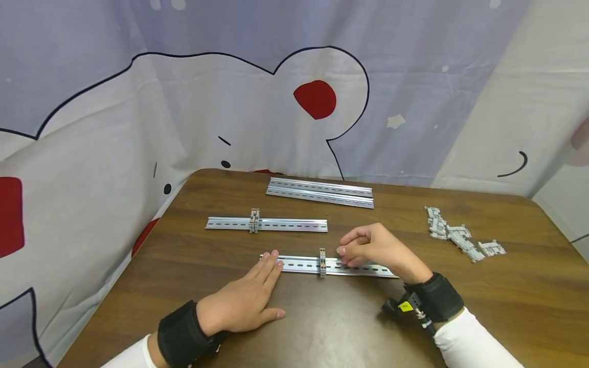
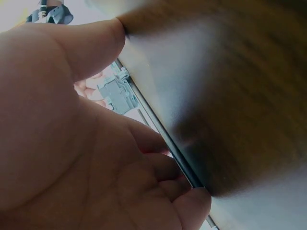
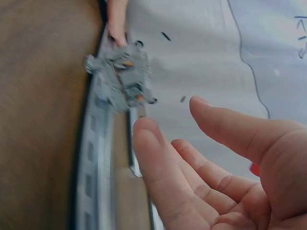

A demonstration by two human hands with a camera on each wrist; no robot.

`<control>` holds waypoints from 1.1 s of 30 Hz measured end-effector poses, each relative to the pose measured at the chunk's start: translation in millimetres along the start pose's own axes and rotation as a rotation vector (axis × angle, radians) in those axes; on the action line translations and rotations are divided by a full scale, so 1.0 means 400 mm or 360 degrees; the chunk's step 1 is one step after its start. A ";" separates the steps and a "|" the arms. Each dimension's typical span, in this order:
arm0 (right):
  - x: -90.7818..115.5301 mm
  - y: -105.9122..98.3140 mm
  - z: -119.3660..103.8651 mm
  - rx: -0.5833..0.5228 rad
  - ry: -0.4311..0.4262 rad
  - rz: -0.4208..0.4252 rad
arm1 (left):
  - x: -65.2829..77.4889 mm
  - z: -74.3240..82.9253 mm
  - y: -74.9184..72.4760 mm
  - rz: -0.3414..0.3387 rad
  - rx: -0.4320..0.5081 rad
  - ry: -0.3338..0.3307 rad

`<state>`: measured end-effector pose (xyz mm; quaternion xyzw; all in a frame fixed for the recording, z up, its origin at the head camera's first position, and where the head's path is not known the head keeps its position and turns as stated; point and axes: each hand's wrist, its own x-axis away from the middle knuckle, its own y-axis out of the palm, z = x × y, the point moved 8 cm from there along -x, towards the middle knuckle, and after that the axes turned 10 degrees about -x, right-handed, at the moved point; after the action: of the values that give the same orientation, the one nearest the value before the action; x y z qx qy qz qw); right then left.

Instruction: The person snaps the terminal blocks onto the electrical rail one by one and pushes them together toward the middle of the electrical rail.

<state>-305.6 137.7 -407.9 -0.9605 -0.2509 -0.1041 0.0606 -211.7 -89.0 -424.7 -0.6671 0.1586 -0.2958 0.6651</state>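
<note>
Slotted silver rail (image 1: pixel 334 270), flat; grey terminal block (image 1: pixel 322 263) upright across it.

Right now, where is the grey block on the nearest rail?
In the head view, the grey block sits centrally on the rail, just left of the right hand.

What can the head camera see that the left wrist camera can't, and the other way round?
Only the head view: the loose grey pieces on the right side of the table, and the rounded red shape on the cloth.
Only the left wrist view: the palm of the left hand and the broad side of the block on the rail.
Both: left hand, that rail, that block, right hand.
</note>
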 end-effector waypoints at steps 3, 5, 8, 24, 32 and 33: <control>0.009 -0.030 -0.018 0.0055 -0.0017 0.0066 | 0.000 0.000 0.002 -0.0003 -0.0008 -0.0001; 0.017 -0.052 -0.037 0.0105 -0.0044 0.0108 | 0.000 -0.001 0.004 -0.0003 -0.0015 0.0000; 0.037 -0.090 -0.068 0.0215 -0.0090 0.0187 | 0.001 -0.001 0.003 0.0003 -0.0013 0.0008; 0.157 -0.287 -0.146 0.0489 -0.0191 0.0593 | 0.005 0.004 -0.006 0.0010 0.0011 0.0019; 0.216 -0.390 -0.158 0.0971 -0.0179 0.0982 | 0.004 0.002 0.000 -0.0004 -0.0005 0.0012; 0.221 -0.401 -0.156 0.0993 -0.0185 0.1010 | 0.005 0.003 0.000 -0.0001 -0.0003 0.0015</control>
<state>-320.4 307.7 -316.5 -0.9299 0.0337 0.0545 0.3622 -209.6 -89.3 -424.2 -0.6663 0.1617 -0.2991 0.6637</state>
